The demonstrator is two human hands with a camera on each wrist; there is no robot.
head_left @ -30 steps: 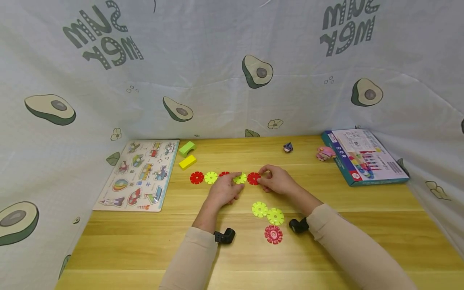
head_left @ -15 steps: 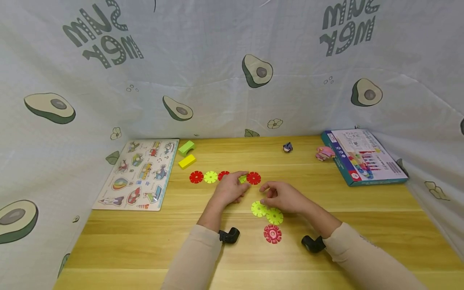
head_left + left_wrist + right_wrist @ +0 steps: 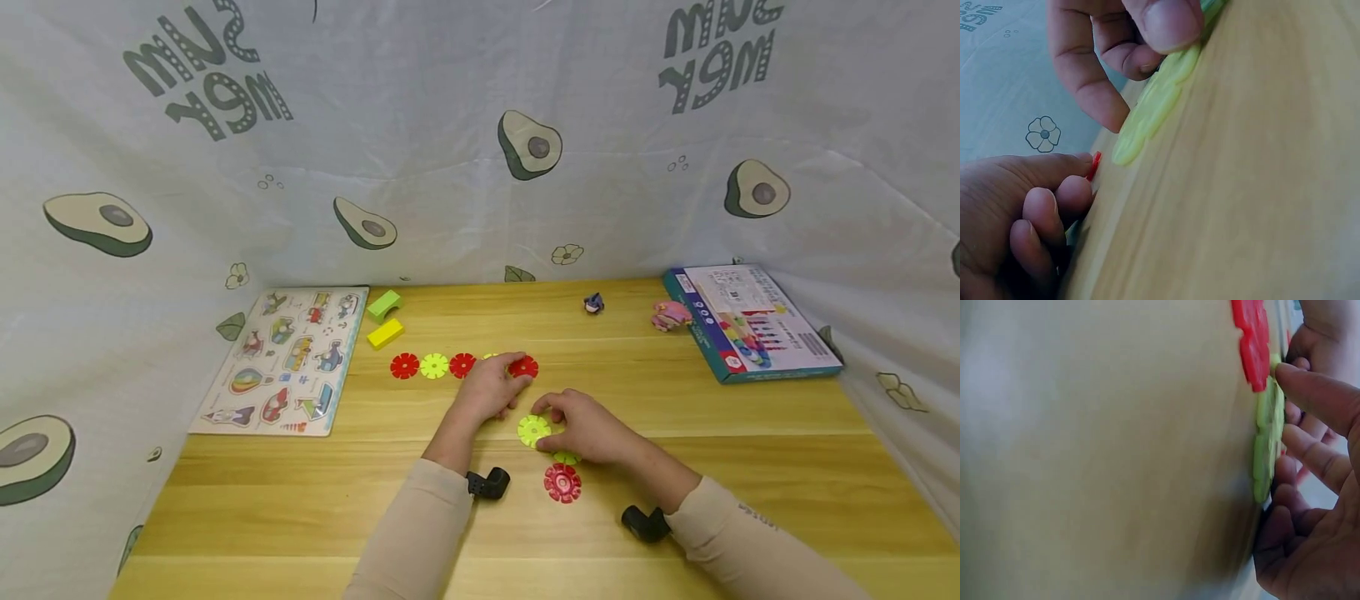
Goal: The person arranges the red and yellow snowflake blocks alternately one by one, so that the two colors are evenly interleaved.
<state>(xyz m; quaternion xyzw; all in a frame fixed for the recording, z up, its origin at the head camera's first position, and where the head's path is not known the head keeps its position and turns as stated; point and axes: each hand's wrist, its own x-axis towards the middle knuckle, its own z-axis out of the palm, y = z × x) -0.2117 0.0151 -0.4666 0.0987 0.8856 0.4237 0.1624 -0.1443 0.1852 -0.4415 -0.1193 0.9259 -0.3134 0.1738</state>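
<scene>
In the head view, a row of red and yellow notched plastic discs lies across the table. My left hand (image 3: 486, 390) is at its right end, thumb and index finger at the edges of the last red disc (image 3: 528, 367); it partly covers a yellow disc beside it. Nearer me, my right hand (image 3: 591, 428) pinches a yellow disc (image 3: 531, 430) by its rim, thumb on the near side. Under that hand a second yellow disc (image 3: 567, 458) is mostly hidden. A red disc with raised rings (image 3: 562, 483) lies just in front of it.
A picture puzzle board (image 3: 277, 358) lies at the left, beside a green arch block (image 3: 385, 304) and a yellow block (image 3: 386, 333). A small dark figurine (image 3: 594, 303), a pink figurine (image 3: 671, 316) and a flat box (image 3: 753, 325) are at the back right.
My right hand has left the red disc at the row's end, come nearer me and taken hold of a yellow disc. The left hand has slid right along the row to that red disc.
</scene>
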